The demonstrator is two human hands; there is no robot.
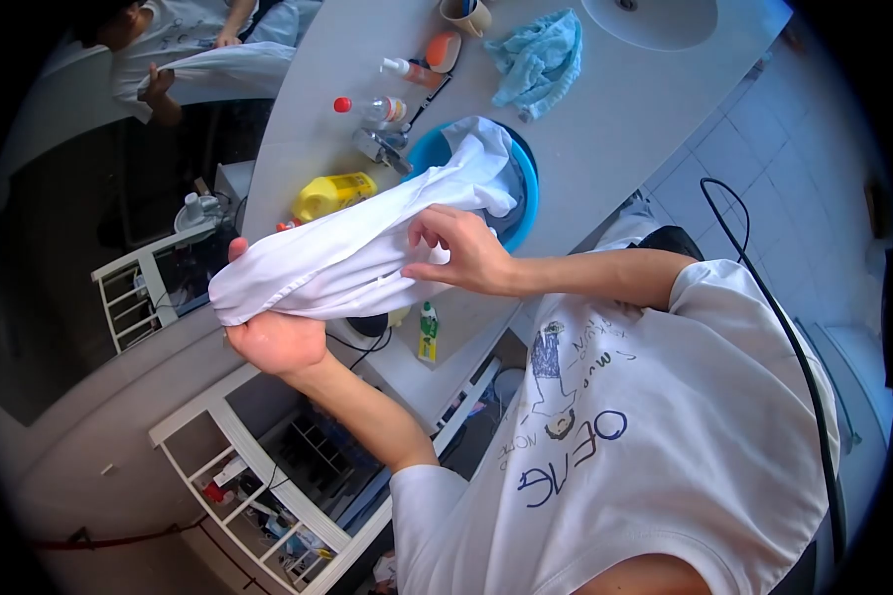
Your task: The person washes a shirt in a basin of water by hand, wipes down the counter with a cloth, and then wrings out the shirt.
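A wet-looking white cloth garment [357,238] stretches from my left hand [283,342] to a blue basin [531,188]. The garment's near end wraps over the fingers of my left hand, which is closed on it; a fingertip shows past its upper edge. My right hand [466,253] is at the middle of the cloth, thumb and curled fingers apart with nothing visible between them. Whether its fingertips touch the cloth I cannot tell. The far end of the garment lies bunched over the basin's rim, hiding most of the inside.
Beside the basin stand a faucet [382,149], a yellow bottle [332,195], a red-capped clear bottle [372,107] and a pump bottle [412,71]. A light-blue towel [536,61] lies near the sink [655,15]. A green-and-yellow tube [428,332] lies at the counter's near side. A mirror [139,169] is at left.
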